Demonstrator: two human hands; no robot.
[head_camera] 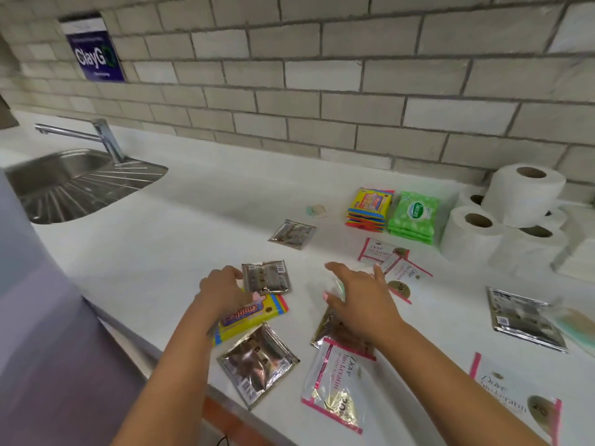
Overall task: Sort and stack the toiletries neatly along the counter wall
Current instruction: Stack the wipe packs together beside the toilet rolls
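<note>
The brown foil sachet lies near the front of the white counter, with the left hand at its left edge; the fingers curl toward that edge and seem to pinch it, though the grip itself is partly hidden. It overlaps the top of a yellow wipes packet lying under the same hand. The right hand hovers with fingers spread and holds nothing, above another brown sachet and close to a pink-edged white shampoo sachet. These sachets look thin, light and floppy, and the foil is probably slick, so a pinch at a sealed edge or corner should hold better than a grab on the flat face; lying flat, one likely needs sliding or lifting at a corner first. More brown sachets lie loose: one by the counter's front edge, one farther back, a larger one at the right. Against the tiled wall stand a stack of yellow packets, a stack of green wipes and toilet rolls. A steel sink sits far left.
</note>
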